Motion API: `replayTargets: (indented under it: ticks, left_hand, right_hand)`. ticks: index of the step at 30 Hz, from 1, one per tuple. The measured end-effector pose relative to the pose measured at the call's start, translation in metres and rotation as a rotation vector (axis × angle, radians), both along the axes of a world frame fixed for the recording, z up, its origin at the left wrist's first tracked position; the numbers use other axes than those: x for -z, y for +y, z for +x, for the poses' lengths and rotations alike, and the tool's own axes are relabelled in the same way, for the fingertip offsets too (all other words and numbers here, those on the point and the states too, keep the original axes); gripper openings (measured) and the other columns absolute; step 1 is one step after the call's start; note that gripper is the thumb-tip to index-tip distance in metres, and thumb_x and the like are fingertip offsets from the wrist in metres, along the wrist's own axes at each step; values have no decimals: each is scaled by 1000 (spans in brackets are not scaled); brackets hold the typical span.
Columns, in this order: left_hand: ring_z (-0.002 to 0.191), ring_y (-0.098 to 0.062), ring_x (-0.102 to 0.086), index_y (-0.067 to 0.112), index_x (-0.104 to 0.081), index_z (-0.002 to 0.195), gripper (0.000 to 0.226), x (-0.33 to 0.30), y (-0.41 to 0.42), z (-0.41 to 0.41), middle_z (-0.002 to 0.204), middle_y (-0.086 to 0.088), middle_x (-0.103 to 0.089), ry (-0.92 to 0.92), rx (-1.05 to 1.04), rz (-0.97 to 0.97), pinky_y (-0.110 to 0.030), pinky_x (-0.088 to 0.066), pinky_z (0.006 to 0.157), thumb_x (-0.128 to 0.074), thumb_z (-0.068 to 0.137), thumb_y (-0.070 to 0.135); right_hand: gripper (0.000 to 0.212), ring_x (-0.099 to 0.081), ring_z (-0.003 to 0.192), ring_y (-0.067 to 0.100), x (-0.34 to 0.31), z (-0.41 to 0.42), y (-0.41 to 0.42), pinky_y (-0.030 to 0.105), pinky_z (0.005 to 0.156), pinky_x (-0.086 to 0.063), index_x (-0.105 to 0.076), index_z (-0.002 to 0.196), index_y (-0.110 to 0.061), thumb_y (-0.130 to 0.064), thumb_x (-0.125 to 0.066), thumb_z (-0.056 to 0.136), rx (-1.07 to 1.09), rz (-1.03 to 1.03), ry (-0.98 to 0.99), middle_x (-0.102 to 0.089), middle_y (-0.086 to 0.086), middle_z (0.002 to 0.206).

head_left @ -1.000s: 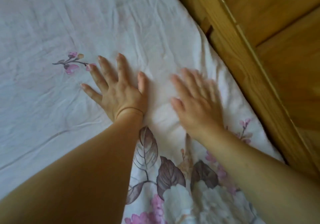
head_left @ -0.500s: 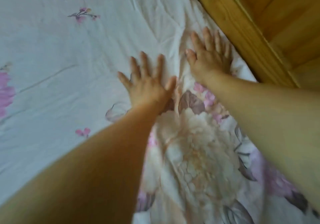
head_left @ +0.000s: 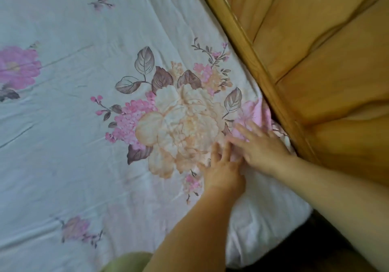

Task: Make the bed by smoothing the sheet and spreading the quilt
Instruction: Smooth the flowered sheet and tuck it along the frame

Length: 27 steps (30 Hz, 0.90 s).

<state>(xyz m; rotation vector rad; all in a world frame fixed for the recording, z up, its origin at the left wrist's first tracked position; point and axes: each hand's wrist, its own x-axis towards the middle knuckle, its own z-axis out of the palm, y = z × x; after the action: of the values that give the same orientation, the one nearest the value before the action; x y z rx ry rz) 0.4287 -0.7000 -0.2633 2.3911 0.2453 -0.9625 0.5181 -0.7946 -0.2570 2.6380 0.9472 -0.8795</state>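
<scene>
Left hand (head_left: 223, 172) and right hand (head_left: 260, 149) flat, fingers spread, gripping nothing, pressing white floral cotton sheet (head_left: 105, 124) beside wooden bed frame (head_left: 252, 61).

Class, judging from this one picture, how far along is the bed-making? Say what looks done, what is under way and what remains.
Done: much of the white floral sheet lies spread, with only light creases. In hand: the left hand and right hand lie flat with straight fingers on the sheet beside the wooden bed frame, where the cloth bunches. Left: flattening that edge, then spreading the quilt, which is not in view.
</scene>
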Motion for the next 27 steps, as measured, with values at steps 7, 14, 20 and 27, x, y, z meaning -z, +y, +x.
replayTargets:
  ticks: [7, 14, 20, 27]
  left_hand:
    - [131, -25, -38, 24, -57, 129, 40, -37, -12, -46, 144, -3, -38, 256, 35, -121, -34, -37, 106, -49, 92, 10]
    - [133, -33, -19, 35, -32, 139, 68, -35, 5, -103, 144, -5, -15, 282, -14, 82, -45, -49, 93, -47, 83, -2]
    - [128, -34, -26, 26, -57, 124, 42, -38, -21, -145, 146, -8, -13, 369, 291, 83, -46, -43, 98, -57, 87, 7]
    - [135, -34, -19, 32, -37, 140, 62, -35, 11, -158, 146, -6, -15, 403, 242, 107, -58, -33, 103, -51, 87, 4]
  right_hand:
    - [43, -43, 130, 28, -46, -34, -23, 38, 102, -38, -45, 136, -19, -9, -39, 95, -72, -368, 16, -45, 8, 140]
    - [43, -30, 129, 26, -36, -95, -29, 42, 91, -39, -39, 135, -28, -12, -41, 95, -357, -86, 217, -31, 2, 140]
    - [35, -27, 130, 28, -49, -108, -91, 38, 81, -39, -50, 127, -22, -12, -39, 96, -364, -564, 228, -33, 2, 138]
    - [56, -33, 131, 29, -52, -127, -58, 39, 91, -38, -29, 143, -29, -12, -44, 92, -243, -518, 264, -12, 2, 153]
